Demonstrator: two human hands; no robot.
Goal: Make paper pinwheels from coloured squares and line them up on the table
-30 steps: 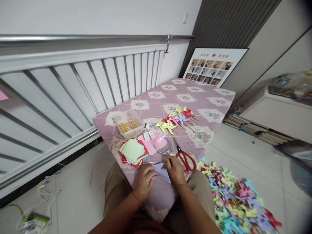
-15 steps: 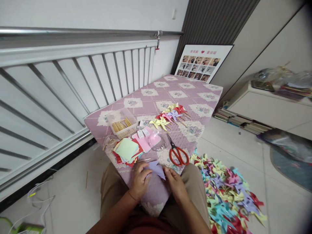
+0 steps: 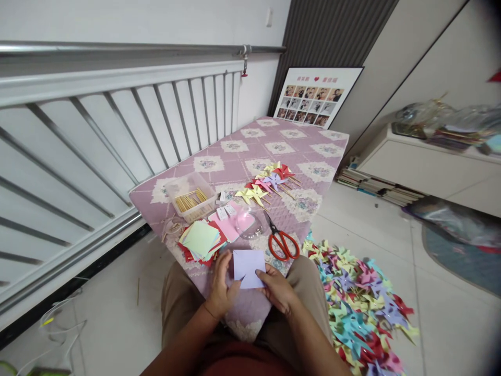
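In the head view, two hands were at work over the near end of one surface (image 3: 254, 310) under a patterned cloth. One lavender paper square (image 3: 249, 261) was between them, above the cloth, with a slit visible near its lower left corner. The right hand (image 3: 277, 287) held its right edge, one thumb lying on top; that grip was closed on the paper. The left hand (image 3: 223, 287) stood at the left edge in a wide grip, thumb and fingers spread; whether it touched the paper could not be told.

Beyond the hands were one pair of red-handled scissors (image 3: 282, 245), one stack of coloured squares (image 3: 200, 240) topped in pale green, and one clear round container (image 3: 256, 230). Two small white pieces (image 3: 226, 211) lay on pink paper (image 3: 227, 228). One plastic box (image 3: 199, 213) held sticks (image 3: 191, 200) too crowded to count. Farther off, at least six pinwheels (image 3: 270, 183) lay overlapping. A heap of pinwheels (image 3: 360, 303) on the floor was past counting. One framed board (image 3: 317, 96) showed fifteen photographs, three rows of five.
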